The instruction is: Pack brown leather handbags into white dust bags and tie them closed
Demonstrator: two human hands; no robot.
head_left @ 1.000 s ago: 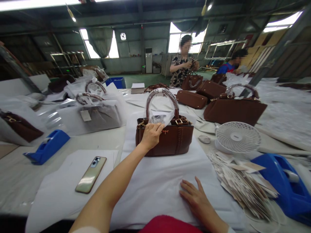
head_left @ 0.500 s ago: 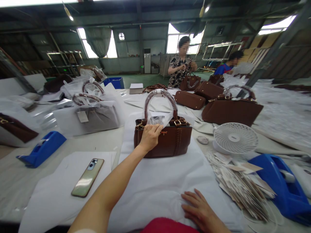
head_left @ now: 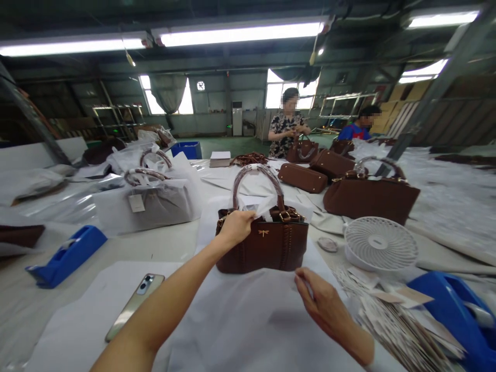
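A brown handbag [head_left: 267,250] with a gold dragonfly emblem stands upright on white sheeting. Its raised handles [head_left: 253,173] are wrapped in clear film. My left hand [head_left: 238,226] is closed at the upper left front of the bag, gripping the clear film near the handle base. Just below the bag's right corner, my right hand [head_left: 318,294] pinches the edge of a thin white sheet [head_left: 251,305], which is lifted in front of the bag.
A phone [head_left: 135,305] and blue tape dispenser [head_left: 67,256] lie left. At right are a white fan [head_left: 380,243], a pile of tags [head_left: 403,320] and another blue dispenser [head_left: 457,310]. More bags [head_left: 372,199] stand behind; two people are beyond the table.
My right hand has moved up from lying flat on the sheet and now holds its raised edge. My left hand has closed more tightly at the bag. The camera view has tilted upward.
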